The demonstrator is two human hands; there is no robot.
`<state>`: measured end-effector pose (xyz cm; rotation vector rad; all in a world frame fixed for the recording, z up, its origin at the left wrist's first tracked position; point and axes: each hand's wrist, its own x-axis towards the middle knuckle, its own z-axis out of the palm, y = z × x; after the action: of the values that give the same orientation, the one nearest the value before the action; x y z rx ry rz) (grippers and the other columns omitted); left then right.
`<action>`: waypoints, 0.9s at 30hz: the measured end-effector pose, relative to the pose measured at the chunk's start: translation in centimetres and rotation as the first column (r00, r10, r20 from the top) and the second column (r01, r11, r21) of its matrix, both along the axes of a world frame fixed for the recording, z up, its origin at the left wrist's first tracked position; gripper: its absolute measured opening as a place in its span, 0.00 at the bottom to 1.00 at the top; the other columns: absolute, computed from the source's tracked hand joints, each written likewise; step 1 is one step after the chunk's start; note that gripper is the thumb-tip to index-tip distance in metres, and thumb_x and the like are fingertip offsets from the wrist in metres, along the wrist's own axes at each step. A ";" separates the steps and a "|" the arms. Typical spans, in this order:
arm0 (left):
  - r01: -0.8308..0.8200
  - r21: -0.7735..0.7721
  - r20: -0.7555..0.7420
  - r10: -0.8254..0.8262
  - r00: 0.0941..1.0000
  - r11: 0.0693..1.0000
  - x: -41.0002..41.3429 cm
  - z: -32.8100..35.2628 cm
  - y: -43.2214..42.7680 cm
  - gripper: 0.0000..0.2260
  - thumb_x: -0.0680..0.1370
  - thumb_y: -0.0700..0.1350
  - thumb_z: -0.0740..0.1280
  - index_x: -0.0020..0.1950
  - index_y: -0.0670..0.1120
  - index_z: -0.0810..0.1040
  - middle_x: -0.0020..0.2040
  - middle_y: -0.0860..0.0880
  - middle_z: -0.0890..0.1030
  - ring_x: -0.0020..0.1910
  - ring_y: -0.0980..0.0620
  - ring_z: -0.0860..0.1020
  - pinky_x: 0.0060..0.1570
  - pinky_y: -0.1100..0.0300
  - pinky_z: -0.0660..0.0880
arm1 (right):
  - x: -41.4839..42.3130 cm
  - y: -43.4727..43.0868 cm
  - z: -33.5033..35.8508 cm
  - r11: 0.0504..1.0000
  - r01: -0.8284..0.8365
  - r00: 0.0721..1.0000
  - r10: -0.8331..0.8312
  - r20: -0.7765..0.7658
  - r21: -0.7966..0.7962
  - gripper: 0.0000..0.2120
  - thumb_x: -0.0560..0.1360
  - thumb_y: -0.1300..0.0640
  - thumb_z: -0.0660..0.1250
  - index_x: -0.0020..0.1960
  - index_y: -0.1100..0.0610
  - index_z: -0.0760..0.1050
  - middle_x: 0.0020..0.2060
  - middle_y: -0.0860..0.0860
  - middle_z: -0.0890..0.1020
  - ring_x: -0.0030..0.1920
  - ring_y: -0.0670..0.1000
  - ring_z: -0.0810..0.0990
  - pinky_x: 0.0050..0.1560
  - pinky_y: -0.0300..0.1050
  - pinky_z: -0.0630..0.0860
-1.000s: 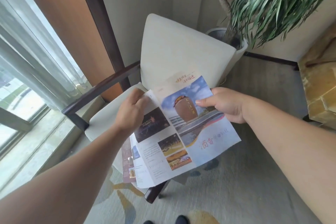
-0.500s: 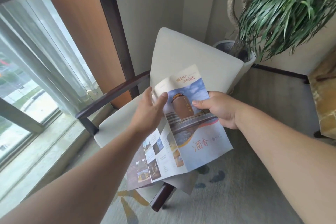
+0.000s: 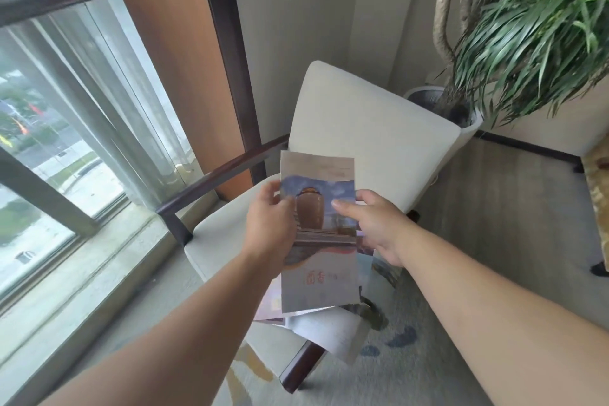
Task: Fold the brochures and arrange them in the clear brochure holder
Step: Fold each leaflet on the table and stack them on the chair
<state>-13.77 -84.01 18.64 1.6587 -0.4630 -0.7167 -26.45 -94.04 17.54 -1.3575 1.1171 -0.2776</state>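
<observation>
I hold a folded brochure (image 3: 321,260) upright in front of me, its cover showing a brown jar-shaped building under a blue sky with red characters below. My left hand (image 3: 272,227) grips its left edge, thumb on the cover. My right hand (image 3: 372,224) pinches the right edge. More brochures (image 3: 333,330) lie unfolded on the chair seat beneath, partly hidden by the one I hold. No clear brochure holder is in view.
A cream armchair (image 3: 369,128) with dark wooden arms (image 3: 217,180) stands just ahead. A potted plant (image 3: 514,30) fills the upper right. A window with sheer curtain (image 3: 66,115) runs along the left. Patterned carpet (image 3: 494,208) covers the floor.
The open brochure has been folded shut into a narrow panel. My left hand swung the left flap over, and both hands now hold the folded piece by its edges.
</observation>
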 end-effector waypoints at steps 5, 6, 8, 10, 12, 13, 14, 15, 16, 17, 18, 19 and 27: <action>0.083 -0.122 -0.049 -0.090 0.995 0.989 1.0 1.0 1.0 0.11 0.80 0.36 0.61 0.53 0.51 0.79 0.46 0.49 0.85 0.44 0.46 0.83 0.48 0.49 0.79 | 0.5 0.2 0.2 0.965 -0.002 0.980 -0.050 0.191 0.262 0.22 0.73 0.47 0.72 0.63 0.58 0.77 0.56 0.59 0.83 0.58 0.62 0.81 0.64 0.64 0.73; 0.082 -0.109 -0.004 -0.083 0.997 0.991 1.2 0.9 1.1 0.11 0.80 0.36 0.62 0.54 0.51 0.78 0.46 0.51 0.85 0.44 0.49 0.83 0.48 0.51 0.79 | 0.7 0.3 0.2 0.965 -0.002 0.976 -0.055 0.210 0.261 0.19 0.75 0.50 0.71 0.62 0.58 0.78 0.55 0.60 0.83 0.58 0.63 0.80 0.64 0.65 0.73; 0.062 -0.045 0.153 -0.054 0.987 0.997 1.5 0.8 1.3 0.10 0.79 0.38 0.62 0.54 0.52 0.77 0.45 0.56 0.84 0.44 0.55 0.82 0.44 0.60 0.78 | 1.2 0.3 0.2 0.972 0.014 0.972 -0.069 0.224 0.235 0.18 0.76 0.54 0.70 0.64 0.58 0.76 0.59 0.59 0.81 0.64 0.63 0.76 0.67 0.66 0.69; 0.011 0.042 0.311 -0.023 0.950 0.999 1.7 0.5 1.3 0.08 0.79 0.42 0.63 0.54 0.53 0.75 0.45 0.57 0.81 0.45 0.55 0.79 0.40 0.63 0.73 | 1.8 0.5 0.6 0.978 0.045 0.967 -0.094 0.237 0.205 0.19 0.76 0.57 0.70 0.66 0.56 0.73 0.63 0.58 0.78 0.67 0.62 0.73 0.69 0.65 0.66; -0.031 0.087 0.343 -0.001 0.939 0.996 1.6 0.4 1.4 0.09 0.77 0.45 0.65 0.55 0.55 0.72 0.48 0.57 0.78 0.47 0.56 0.77 0.41 0.64 0.70 | 2.4 0.6 1.1 0.982 0.063 0.950 -0.115 0.291 0.180 0.17 0.76 0.62 0.68 0.65 0.55 0.74 0.61 0.57 0.80 0.64 0.62 0.76 0.68 0.64 0.69; -0.041 0.081 0.305 0.015 0.952 0.996 1.6 0.3 1.5 0.10 0.76 0.46 0.66 0.55 0.55 0.71 0.49 0.58 0.78 0.48 0.57 0.76 0.41 0.64 0.69 | 2.5 0.7 1.4 0.982 0.061 0.940 -0.116 0.321 0.176 0.16 0.77 0.65 0.67 0.63 0.56 0.74 0.59 0.58 0.81 0.61 0.62 0.78 0.66 0.64 0.71; -0.048 0.064 0.243 0.031 0.969 0.997 1.6 0.3 1.6 0.10 0.76 0.47 0.66 0.56 0.55 0.71 0.50 0.58 0.78 0.48 0.59 0.77 0.41 0.64 0.70 | 2.6 0.7 1.8 0.983 0.050 0.932 -0.109 0.346 0.175 0.14 0.77 0.66 0.65 0.62 0.57 0.74 0.57 0.59 0.82 0.58 0.63 0.80 0.63 0.65 0.73; -0.043 0.047 0.172 0.035 0.984 0.998 1.6 0.4 1.7 0.10 0.76 0.48 0.66 0.56 0.55 0.72 0.49 0.59 0.79 0.47 0.61 0.78 0.40 0.64 0.71 | 2.7 0.8 2.1 0.984 0.032 0.927 -0.095 0.363 0.176 0.13 0.78 0.67 0.64 0.61 0.57 0.75 0.57 0.60 0.82 0.56 0.63 0.82 0.61 0.65 0.75; -0.027 0.034 0.105 0.023 0.994 0.999 1.6 0.5 1.8 0.08 0.76 0.49 0.66 0.55 0.55 0.73 0.47 0.59 0.81 0.44 0.62 0.79 0.38 0.65 0.72 | 2.8 0.8 2.4 0.985 0.007 0.923 -0.073 0.378 0.173 0.13 0.78 0.67 0.63 0.61 0.57 0.75 0.56 0.61 0.82 0.55 0.64 0.82 0.59 0.65 0.76; -0.004 0.020 0.039 0.003 0.999 1.000 1.7 0.5 1.8 0.05 0.77 0.50 0.65 0.53 0.55 0.75 0.43 0.59 0.83 0.40 0.63 0.80 0.36 0.65 0.73 | 2.8 0.8 2.5 0.986 -0.017 0.918 -0.051 0.393 0.169 0.13 0.78 0.67 0.63 0.61 0.57 0.75 0.57 0.61 0.82 0.56 0.64 0.82 0.59 0.65 0.76; 0.017 0.003 -0.035 -0.017 0.999 1.000 1.7 0.7 1.8 0.03 0.78 0.50 0.64 0.51 0.55 0.76 0.39 0.61 0.83 0.38 0.63 0.81 0.36 0.65 0.75 | 2.8 0.8 2.5 0.986 -0.038 0.914 -0.031 0.405 0.161 0.13 0.79 0.67 0.63 0.60 0.56 0.75 0.57 0.61 0.82 0.56 0.65 0.81 0.59 0.65 0.76; 0.034 -0.011 -0.109 -0.035 0.993 0.999 1.8 0.7 1.8 0.03 0.79 0.49 0.64 0.49 0.54 0.77 0.36 0.62 0.83 0.37 0.62 0.81 0.40 0.61 0.77 | 2.8 0.7 2.5 0.987 -0.052 0.910 -0.016 0.414 0.151 0.13 0.79 0.67 0.63 0.60 0.55 0.76 0.57 0.61 0.82 0.57 0.64 0.81 0.59 0.65 0.76; -0.075 -0.047 -0.060 0.072 0.996 0.996 2.3 1.6 1.6 0.08 0.77 0.44 0.69 0.56 0.51 0.77 0.47 0.51 0.84 0.37 0.58 0.83 0.31 0.64 0.76 | 2.8 0.2 1.9 0.997 0.072 0.963 -0.061 0.261 -0.034 0.08 0.75 0.56 0.70 0.54 0.50 0.76 0.55 0.52 0.83 0.55 0.55 0.82 0.57 0.59 0.78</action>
<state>-11.44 -82.39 20.19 1.5958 -0.3733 -0.6923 -23.61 -93.83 19.42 -1.2804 0.9419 -0.5166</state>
